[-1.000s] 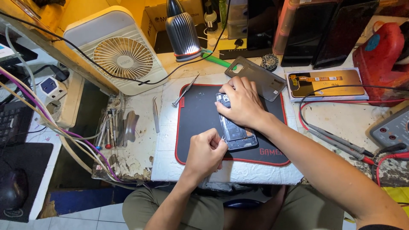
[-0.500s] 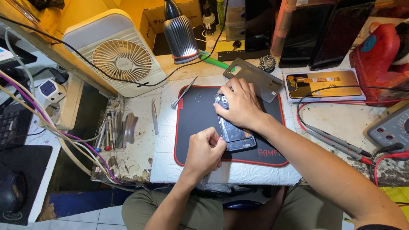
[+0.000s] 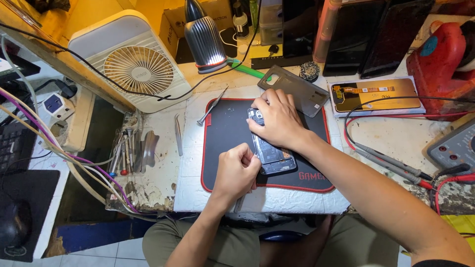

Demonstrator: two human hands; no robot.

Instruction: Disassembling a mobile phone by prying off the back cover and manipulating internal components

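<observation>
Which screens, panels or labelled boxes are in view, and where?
Display panel: right of the mat, flat rectangle, gold back with a ribbon cable.
Dark screens: two black glossy slabs leaning at the back right.
Cardboard box: back centre, brown, behind the lamp.
Meter: right edge, grey, red buttons.

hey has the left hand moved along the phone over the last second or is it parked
Yes, slightly. The left hand has crept up the black mat toward the opened phone's left edge, where its fingertips now meet it. The right hand rests on the phone's upper end.
</observation>
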